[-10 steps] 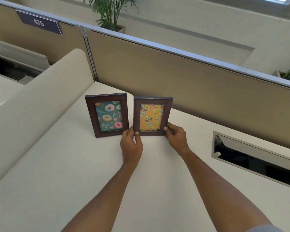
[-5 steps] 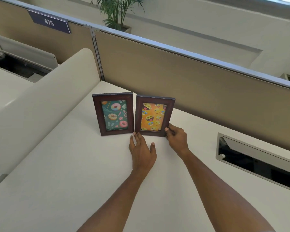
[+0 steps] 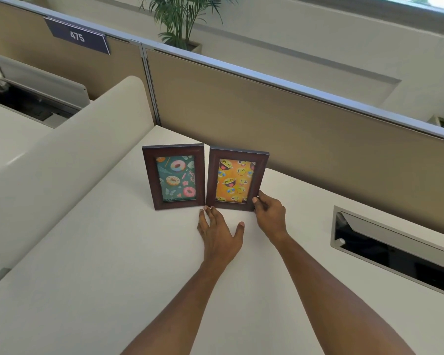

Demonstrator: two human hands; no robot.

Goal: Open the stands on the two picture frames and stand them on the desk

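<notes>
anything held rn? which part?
Right hand pinches the emoji picture frame at its lower right corner. Left hand lies open on the desk, holding nothing.

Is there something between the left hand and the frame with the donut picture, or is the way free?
Nothing visible stands between them. The left hand lies flat on the desk, fingertips near the bottom edges where the donut frame and the emoji frame meet. The right hand holds the emoji frame's lower right corner.

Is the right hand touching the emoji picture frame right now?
Touching. The head view shows the right hand with its fingers wrapped on the lower right corner of the emoji picture frame, which stands upright on the desk.
</notes>
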